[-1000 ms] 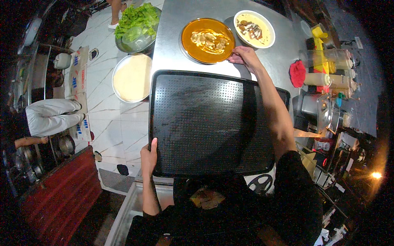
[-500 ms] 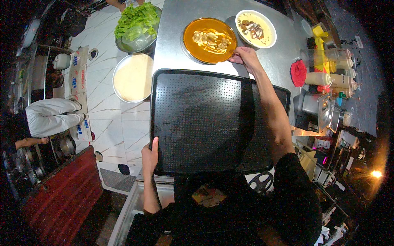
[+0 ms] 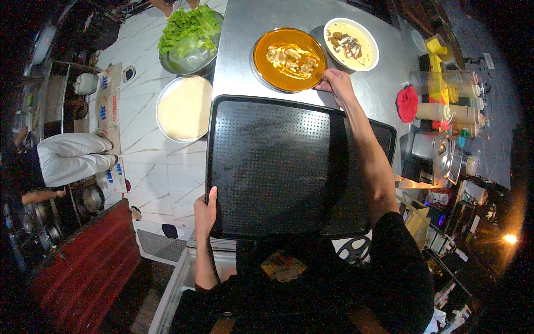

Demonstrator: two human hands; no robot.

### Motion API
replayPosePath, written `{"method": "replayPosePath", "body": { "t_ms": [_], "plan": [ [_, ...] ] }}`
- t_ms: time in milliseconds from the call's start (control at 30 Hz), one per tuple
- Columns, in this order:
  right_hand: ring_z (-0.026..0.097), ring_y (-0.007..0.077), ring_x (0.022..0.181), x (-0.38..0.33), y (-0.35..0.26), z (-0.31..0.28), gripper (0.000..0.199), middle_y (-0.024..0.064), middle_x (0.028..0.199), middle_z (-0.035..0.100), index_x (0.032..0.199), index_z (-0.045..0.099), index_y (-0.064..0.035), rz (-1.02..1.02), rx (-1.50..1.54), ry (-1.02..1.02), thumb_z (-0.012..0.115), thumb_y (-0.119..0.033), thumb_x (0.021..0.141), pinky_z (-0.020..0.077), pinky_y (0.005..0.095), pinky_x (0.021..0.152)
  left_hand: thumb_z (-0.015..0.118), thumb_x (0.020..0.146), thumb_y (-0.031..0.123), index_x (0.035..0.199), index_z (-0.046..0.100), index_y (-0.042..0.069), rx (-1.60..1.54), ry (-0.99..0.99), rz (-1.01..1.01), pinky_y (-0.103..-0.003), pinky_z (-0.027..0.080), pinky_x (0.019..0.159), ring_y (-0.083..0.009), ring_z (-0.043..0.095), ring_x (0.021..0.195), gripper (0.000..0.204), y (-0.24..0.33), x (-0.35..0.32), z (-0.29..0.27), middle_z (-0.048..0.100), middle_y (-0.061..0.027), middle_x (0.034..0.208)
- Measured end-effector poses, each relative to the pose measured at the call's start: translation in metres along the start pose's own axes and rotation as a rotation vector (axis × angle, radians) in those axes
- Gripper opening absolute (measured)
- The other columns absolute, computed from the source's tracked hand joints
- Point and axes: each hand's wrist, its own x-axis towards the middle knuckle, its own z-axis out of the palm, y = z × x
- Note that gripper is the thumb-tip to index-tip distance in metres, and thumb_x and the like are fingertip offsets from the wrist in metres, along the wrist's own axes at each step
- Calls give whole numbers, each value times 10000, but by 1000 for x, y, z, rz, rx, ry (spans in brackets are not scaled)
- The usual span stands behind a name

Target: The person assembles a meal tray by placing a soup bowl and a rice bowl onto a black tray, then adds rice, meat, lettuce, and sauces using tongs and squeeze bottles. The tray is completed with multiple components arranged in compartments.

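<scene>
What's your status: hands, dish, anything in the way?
Left hand holding tray by left edge. Right hand at rim of orange dish, grip unclear. White bowl close beside dish; right forearm over tray.

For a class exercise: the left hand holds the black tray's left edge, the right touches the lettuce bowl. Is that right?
Not quite: the head view shows the right hand at the rim of the orange-filled dish. The left hand does hold the black tray by its left edge.
</scene>
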Motion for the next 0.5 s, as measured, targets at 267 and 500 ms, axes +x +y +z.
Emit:
{"method": "replayPosePath", "body": {
  "t_ms": [267,500],
  "plan": [
    [693,183,656,0,-6,3,229,132,802,683,946,638,80,-6,28,13,608,-146,942,611,291,649,548,981,513,885,657,-124,-14,11,17,-371,476,708,-195,595,747,653,8,5,1,660,-145,751],
    [696,191,660,0,-2,4,222,136,804,683,944,640,77,-25,58,17,618,-143,930,614,289,649,548,971,541,844,644,-115,-15,30,28,-363,462,669,-189,567,704,675,6,9,1,624,-125,707]
  ]
}}
